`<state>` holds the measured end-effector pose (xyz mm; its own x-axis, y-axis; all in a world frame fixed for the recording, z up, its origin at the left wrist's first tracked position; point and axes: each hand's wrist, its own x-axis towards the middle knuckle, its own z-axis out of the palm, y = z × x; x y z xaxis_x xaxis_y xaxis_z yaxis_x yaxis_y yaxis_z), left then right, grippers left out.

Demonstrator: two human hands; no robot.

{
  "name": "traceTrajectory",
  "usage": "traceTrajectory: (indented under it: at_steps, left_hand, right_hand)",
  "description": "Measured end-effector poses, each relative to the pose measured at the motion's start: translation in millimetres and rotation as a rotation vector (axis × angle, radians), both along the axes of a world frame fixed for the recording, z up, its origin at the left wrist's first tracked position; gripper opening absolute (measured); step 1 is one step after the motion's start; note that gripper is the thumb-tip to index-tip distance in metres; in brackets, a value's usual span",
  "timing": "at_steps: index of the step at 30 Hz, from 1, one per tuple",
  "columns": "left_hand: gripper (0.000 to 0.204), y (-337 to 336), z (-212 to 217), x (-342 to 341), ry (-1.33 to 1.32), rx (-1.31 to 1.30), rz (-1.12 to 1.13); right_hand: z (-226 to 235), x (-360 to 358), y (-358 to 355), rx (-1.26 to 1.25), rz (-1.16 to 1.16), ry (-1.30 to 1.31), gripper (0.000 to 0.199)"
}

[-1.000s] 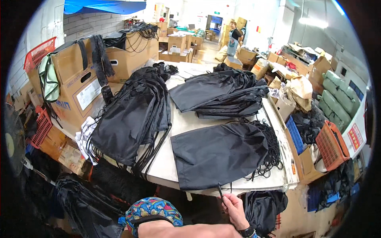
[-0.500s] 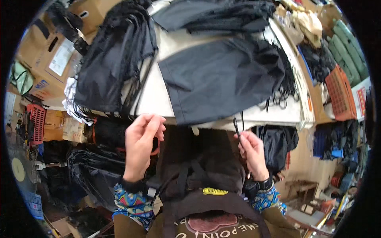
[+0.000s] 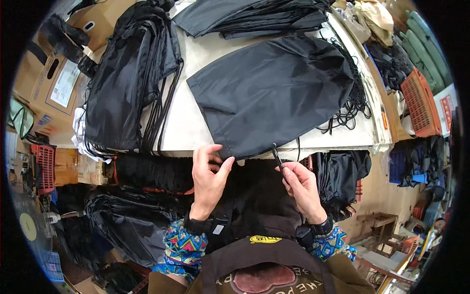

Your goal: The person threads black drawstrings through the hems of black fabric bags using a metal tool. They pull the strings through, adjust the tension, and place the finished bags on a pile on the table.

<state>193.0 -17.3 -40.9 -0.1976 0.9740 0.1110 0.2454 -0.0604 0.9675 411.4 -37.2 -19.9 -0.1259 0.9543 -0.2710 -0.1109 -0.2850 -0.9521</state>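
A black fabric drawstring bag (image 3: 271, 95) lies flat on the white-topped table, its straight hem toward the left and a gathered end with loose black cords (image 3: 350, 110) toward the right. At the bag's near left corner is my left hand (image 3: 208, 179), fingers half curled and thumb apart from the index finger, touching or almost touching the hem. My right hand (image 3: 301, 188) is closed on a slim black tool (image 3: 278, 158) with a pale tip, which meets the bag's near edge. Beside it a black cord (image 3: 298, 147) hangs down. The tool's exact kind is unclear.
Stacked black bags (image 3: 117, 98) with dangling cords lie at the table's left, and more black bags (image 3: 264, 19) at the far side. A cardboard box (image 3: 49, 93) stands left. A red plastic basket (image 3: 421, 105) is at the right. Dark fabric (image 3: 338, 174) hangs below the table's front.
My left hand has moved right and reached the bag's near left corner. The right hand has shifted slightly left, bringing the slim black tool to the bag's edge.
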Motion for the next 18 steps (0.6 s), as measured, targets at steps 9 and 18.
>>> traceTrajectory:
  at_steps: [9, 18]
  left_hand:
    - [0.020, -5.0, -8.4, 14.1, -0.025, -0.010, 0.060]
    - [0.026, -6.5, -15.1, 26.8, 0.335, 0.262, -0.101]
  right_hand:
    - [-20.1, 5.4, -0.1, 0.074, 0.010, -0.161, 0.023]
    - [-16.6, -3.9, -2.6, 0.242, -0.008, -0.276, 0.023]
